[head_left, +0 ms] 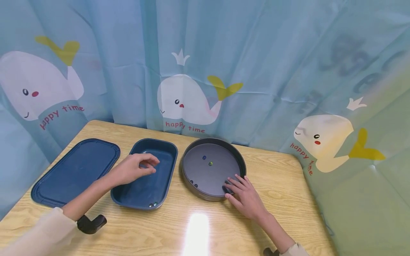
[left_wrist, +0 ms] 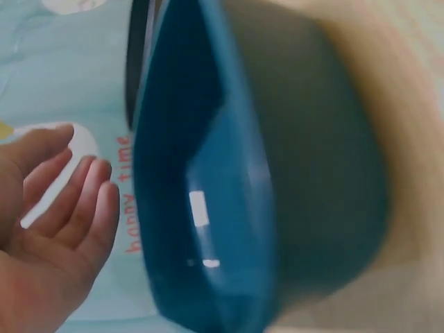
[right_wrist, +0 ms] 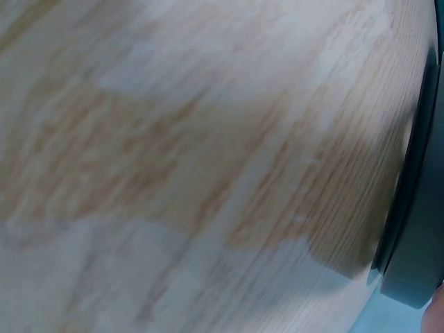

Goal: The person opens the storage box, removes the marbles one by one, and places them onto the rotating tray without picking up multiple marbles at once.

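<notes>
My left hand [head_left: 136, 169] hovers over the blue rectangular container [head_left: 171, 167], its fingers loosely bent. In the left wrist view nothing shows between those fingers, and the container [left_wrist: 263, 208] appears beside the hand. Two marbles [head_left: 153, 204] lie in the container's near corner. To the right is a round dark cake pan [head_left: 205, 195]. It holds a blue marble [head_left: 204, 157], a yellow-green marble [head_left: 210, 164] and two dark marbles [head_left: 194, 184] near its front left wall. My right hand [head_left: 245, 197] is at the pan's near right rim, fingers spread over its inside.
A flat blue lid [head_left: 77, 170] lies on the wooden table [head_left: 272, 174], left of the container. Behind the table hangs a blue curtain [head_left: 256, 117] with whale prints, which continues down the right side.
</notes>
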Demonstrator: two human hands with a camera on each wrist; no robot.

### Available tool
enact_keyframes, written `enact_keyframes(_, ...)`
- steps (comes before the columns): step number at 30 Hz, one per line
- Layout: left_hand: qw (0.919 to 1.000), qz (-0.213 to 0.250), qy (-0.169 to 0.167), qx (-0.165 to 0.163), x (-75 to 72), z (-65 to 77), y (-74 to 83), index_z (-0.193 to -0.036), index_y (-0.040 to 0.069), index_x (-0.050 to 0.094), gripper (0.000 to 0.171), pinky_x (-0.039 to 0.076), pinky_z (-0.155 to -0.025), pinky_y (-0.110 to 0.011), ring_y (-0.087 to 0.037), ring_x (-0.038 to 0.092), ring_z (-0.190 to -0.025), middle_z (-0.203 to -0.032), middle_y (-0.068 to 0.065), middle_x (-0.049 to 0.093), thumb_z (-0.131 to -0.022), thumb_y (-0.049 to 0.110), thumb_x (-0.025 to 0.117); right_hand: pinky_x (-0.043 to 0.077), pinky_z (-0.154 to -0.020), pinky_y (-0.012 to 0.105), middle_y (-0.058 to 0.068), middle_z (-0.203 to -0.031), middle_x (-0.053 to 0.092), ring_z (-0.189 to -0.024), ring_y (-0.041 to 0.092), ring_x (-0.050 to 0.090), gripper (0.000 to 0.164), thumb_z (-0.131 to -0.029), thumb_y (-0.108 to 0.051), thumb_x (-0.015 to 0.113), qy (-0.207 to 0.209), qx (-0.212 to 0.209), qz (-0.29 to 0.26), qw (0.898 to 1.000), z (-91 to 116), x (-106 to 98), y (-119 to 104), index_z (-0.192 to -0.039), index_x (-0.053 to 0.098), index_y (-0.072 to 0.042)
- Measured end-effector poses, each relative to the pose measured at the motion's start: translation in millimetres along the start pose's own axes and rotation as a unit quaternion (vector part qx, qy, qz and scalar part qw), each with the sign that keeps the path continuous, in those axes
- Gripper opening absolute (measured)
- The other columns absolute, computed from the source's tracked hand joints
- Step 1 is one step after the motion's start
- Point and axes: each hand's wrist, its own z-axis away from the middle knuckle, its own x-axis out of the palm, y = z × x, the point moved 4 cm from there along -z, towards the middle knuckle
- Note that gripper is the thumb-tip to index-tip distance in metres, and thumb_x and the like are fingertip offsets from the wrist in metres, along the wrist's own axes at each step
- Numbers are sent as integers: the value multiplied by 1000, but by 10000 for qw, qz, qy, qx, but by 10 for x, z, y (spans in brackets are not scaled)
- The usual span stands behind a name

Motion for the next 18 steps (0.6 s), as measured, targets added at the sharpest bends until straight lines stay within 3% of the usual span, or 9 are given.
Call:
enact_keyframes(9,9908,631,-1182,165,346,153,-153,-116,-4,68,26,54,-74,-28,-13,66,-88,-101,-7,68,-92,5,71,19,-115,55,4,-141,57,-141,29,39,36,-99,-39,61,33,10,2,10000,3,-4,-1,-125,71,-16)
enact_keyframes(18,9805,740,-1817,86,543,184,-234,-107,1,71,22,52,-69,-27,-8,62,-77,-89,-1,65,-86,1,75,19,-115,56,5,-141,57,-140,31,39,37,-99,-39,62,48,-11,-31,10000,2,-4,-11,-125,71,-15)
